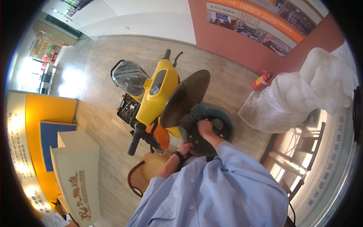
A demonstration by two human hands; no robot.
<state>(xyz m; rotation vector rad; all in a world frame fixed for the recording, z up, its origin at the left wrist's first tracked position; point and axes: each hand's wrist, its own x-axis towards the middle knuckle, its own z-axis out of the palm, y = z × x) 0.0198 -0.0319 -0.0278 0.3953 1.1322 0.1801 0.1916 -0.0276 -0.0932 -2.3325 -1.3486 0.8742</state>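
Observation:
A yellow scooter (148,109) stands in front of me. At its near end is a dark grey rounded box (228,125), its round dark lid (193,92) tilted up. Down inside that box reaches my right hand (205,128), closed, with its fingertips hidden, so what it grips does not show. My left hand (184,148), below a black wrist band, is closed around the box's left rim. The scooter's handlebar has a black grip on each side.
Behind the handlebar, a plastic-wrapped seat (130,77) is raised beside an uncovered compartment (128,109). A wicker chair (149,166) stands left of my arm. To the right are a red fire extinguisher (261,81) and a bulky white wrapped object (298,90). A white counter (75,166) stands at left.

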